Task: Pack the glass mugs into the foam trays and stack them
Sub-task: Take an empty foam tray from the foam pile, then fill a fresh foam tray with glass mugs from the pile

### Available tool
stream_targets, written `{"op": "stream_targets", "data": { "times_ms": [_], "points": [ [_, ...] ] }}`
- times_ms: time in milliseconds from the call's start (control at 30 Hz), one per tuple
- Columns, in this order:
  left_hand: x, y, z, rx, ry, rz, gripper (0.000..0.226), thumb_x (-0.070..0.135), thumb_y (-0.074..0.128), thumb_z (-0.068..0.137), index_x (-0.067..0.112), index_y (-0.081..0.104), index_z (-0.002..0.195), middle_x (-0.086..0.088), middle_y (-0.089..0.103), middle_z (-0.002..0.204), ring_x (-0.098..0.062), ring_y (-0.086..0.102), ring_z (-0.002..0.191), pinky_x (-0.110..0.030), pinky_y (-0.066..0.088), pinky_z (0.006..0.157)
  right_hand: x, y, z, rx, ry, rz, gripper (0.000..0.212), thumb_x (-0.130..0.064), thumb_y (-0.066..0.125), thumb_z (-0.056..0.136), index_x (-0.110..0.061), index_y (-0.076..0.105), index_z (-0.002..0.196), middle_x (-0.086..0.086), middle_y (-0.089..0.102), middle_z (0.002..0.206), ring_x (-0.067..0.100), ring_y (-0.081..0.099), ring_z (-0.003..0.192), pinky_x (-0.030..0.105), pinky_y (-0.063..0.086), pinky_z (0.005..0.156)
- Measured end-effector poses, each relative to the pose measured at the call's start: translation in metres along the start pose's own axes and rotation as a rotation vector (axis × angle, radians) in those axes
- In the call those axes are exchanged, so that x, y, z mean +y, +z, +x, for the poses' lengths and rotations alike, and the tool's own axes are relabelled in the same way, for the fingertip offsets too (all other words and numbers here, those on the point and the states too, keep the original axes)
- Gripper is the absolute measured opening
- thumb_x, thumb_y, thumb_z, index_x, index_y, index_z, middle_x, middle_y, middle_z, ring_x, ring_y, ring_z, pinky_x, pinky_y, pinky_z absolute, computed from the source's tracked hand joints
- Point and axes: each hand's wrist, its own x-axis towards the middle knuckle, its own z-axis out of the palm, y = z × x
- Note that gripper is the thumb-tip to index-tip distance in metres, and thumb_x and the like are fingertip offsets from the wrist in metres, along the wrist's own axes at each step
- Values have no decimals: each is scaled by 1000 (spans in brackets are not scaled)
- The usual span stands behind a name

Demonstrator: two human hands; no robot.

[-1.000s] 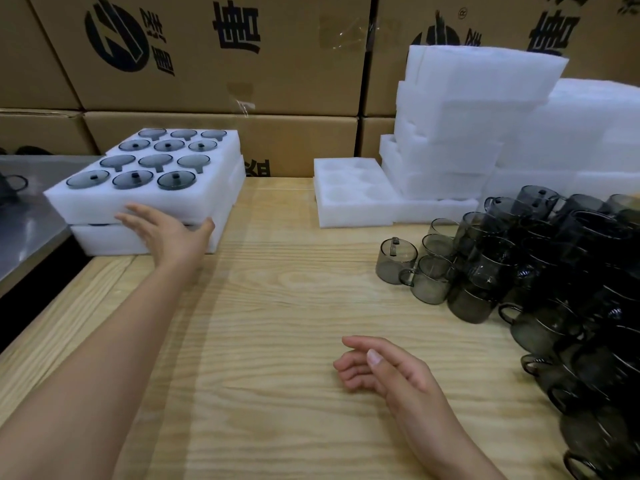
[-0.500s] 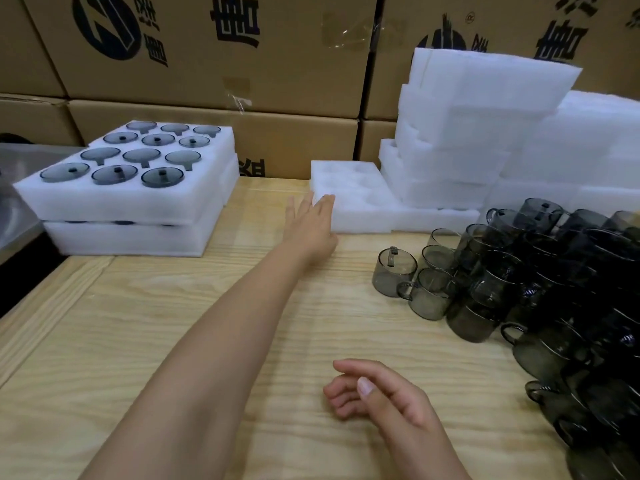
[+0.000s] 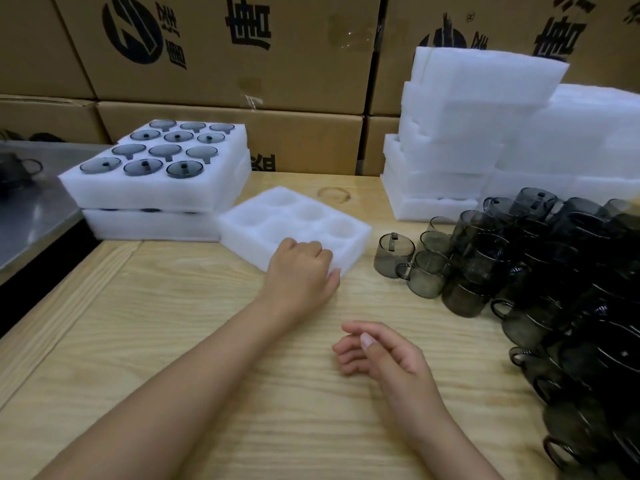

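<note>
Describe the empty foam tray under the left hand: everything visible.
The empty foam tray is a thick white slab of soft-looking foam with rows of round wells, all empty. It sits askew on the wooden table, corners pointing toward and away from the camera. The left hand grips its near corner, fingers curled over the top edge. Its left corner lies by the stack of filled trays; contact cannot be told.

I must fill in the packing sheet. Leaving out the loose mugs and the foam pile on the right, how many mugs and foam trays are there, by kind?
Mugs in the top tray: 12
Stacked foam trays: 2
Empty foam tray: 1
Total: 15
</note>
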Motion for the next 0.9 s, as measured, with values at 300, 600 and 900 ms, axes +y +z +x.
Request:
{"op": "stream_targets", "data": {
  "times_ms": [300,600,900],
  "points": [
    [55,-73,-79,-196,9,-185,37,49,43,87,20,63,98,3,62,92,-20,59,89,-29,34,78,-1,5,-7,231,-307,-607,27,-11,59,90,-32,61,107,-6,48,118,4,45,114,15,34,98],
    [-97,-73,-66,53,-844,-963,40,22,52,96,16,49,135,-1,53,134,-13,48,120,-23,38,94,-5,5,-6,150,-195,-641,24,-18,59,91,-41,54,96,-12,36,130,4,22,136,18,18,104],
    [-77,-45,-102,-3,-916,-1292,42,28,57,94,39,42,132,18,73,90,1,69,82,-13,50,58,-36,-22,-12,104,-164,-968,11,-10,62,78,-19,60,85,-9,58,117,10,49,119,14,29,83]
  ]
}}
